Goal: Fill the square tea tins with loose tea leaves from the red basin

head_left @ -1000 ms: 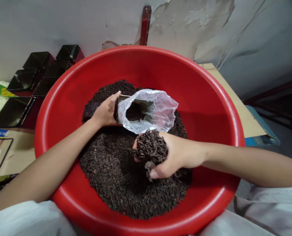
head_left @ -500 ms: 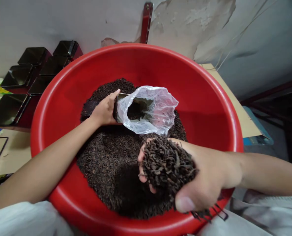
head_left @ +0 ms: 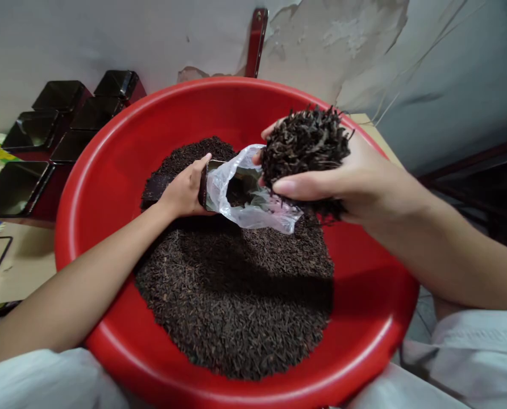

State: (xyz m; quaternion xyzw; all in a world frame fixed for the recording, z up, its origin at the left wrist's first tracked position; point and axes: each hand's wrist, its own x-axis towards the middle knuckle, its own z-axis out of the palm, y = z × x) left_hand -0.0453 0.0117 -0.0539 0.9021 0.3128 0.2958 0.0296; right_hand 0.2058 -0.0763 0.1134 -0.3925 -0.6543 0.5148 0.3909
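Observation:
My left hand (head_left: 187,189) is wrapped round a dark tin (head_left: 155,187) that lies tilted on the loose tea leaves (head_left: 236,318). A clear plastic bag (head_left: 260,220) lines the tin, and its crumpled mouth spreads out to the right over the rim. Some dark leaves show inside the bag. Cupped in my right hand (head_left: 343,182) is a heaped handful of tea leaves (head_left: 307,142), held over the right side of the bag's mouth. The thumb presses on the front of the heap, and the hand hides part of the bag.
The big red basin (head_left: 364,295) holds the pile of leaves. Several open dark tins (head_left: 15,187) stand at the left on a light table (head_left: 27,261). A peeling wall (head_left: 330,45) rises behind, with a dark red strip (head_left: 257,42) against it.
My right hand has risen with the handful of tea leaves, from the front of the basin up to the bag's mouth. My left hand and the tin have barely moved.

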